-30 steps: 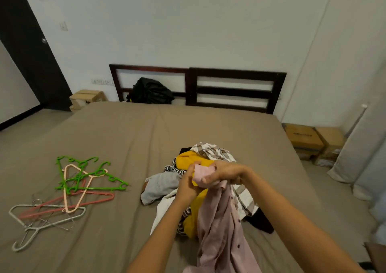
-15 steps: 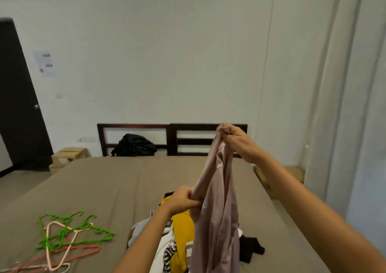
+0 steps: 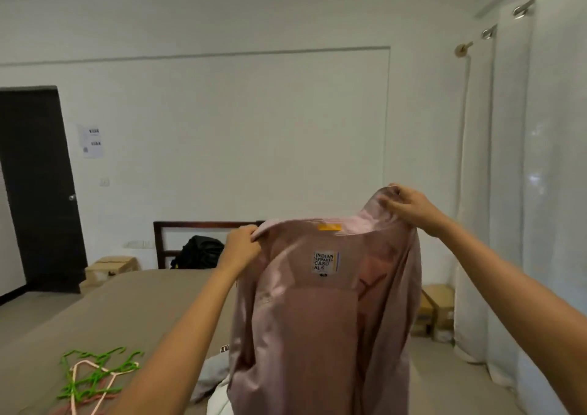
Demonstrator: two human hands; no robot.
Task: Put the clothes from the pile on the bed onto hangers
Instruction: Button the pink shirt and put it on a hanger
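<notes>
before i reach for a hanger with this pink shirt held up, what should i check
1. left hand pinches the collar of the pale pink shirt: ok
2. right hand grips the collar's other end: ok
3. shirt spread open, white neck label facing the camera: ok
4. green plastic hangers lie on the brown bed sheet, lower left: ok
5. a hand free for a hanger: not ok, both hold the shirt
6. buttons undone: cannot tell
</notes>
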